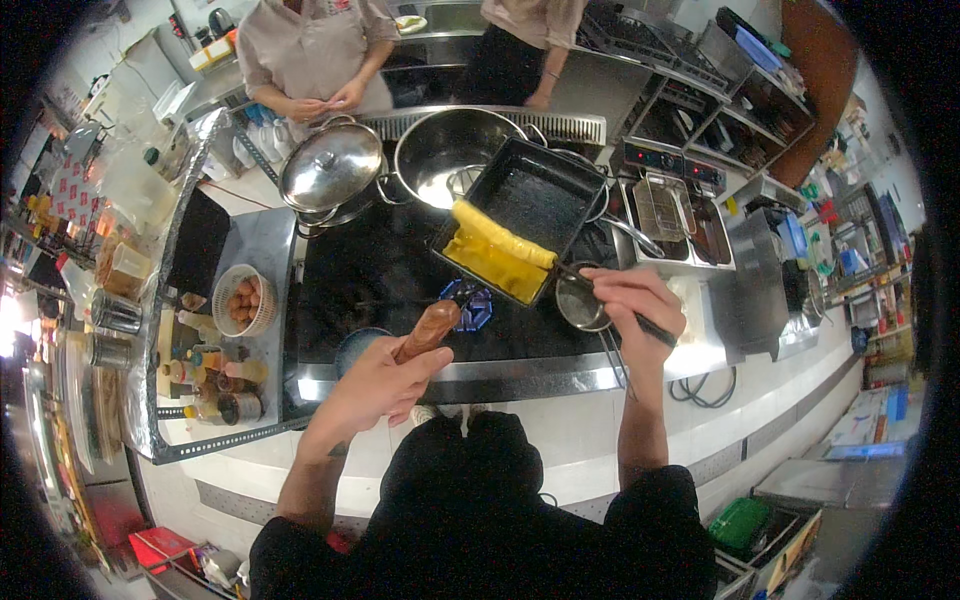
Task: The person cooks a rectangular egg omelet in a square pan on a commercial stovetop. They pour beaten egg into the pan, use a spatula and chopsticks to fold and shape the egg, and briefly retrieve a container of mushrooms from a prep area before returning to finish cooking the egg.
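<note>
My left hand (390, 379) is closed around the brown wooden handle (435, 324) of a rectangular black omelette pan (536, 187), which is raised above a lit blue gas burner (480, 319). Across the pan's near part lies a rolled yellow egg (502, 236), with a thin sheet of yellow egg (495, 264) on its near side. My right hand (641, 304) grips a black-handled utensil (656, 330) pointing at the right end of the roll; its tip cannot be made out. A round metal strainer (583, 304) is beside my right fingers.
Behind the pan stand a large open steel pot (427, 150) and a lidded pot (330, 169). A basket of eggs (217, 304) and several bottles (240, 407) are at left. A fryer (664, 214) stands at right. Two people (322, 52) (529, 45) stand across the stove.
</note>
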A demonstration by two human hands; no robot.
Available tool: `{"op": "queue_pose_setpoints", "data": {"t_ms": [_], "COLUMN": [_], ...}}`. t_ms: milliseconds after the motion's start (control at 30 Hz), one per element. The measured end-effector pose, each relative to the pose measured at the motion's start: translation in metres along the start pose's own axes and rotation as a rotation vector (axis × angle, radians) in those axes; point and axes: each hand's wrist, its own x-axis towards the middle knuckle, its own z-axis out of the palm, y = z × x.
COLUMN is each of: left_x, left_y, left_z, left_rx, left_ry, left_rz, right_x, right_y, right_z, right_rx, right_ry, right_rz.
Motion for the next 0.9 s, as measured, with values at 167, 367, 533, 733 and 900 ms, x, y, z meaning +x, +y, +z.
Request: {"op": "queue_pose_setpoints", "data": {"t_ms": [167,367,533,733,900], "left_x": [-0.013,-0.005,0.021,0.067,0.129], "left_y": [0.006,-0.015,-0.059,-0.138,-0.221], "left_z": [-0.008,-0.017,-0.017,-0.009,0.019], "left_rx": [0.023,0.009,-0.052,-0.146,-0.274], "left_ry": [0.001,0.028,0.100,0.156,0.234], "left_rz": [-0.003,0.000,-0.047,-0.039,-0.020], "right_x": [0.009,0.004,-0.004,-0.059,-0.140], "right_y": [-0.021,-0.022,-0.021,-0.024,-0.004], "right_z": [0.008,0.023,0.006,-0.014,-0.066], "right_rx": [-0.046,-0.015,0.018,0.093,0.140], "right_ry": [-0.215,-0.309,-0.215,0.283,0.853], "right_rz": [-0.066,0.116,0.376,0.765,0.755]}}
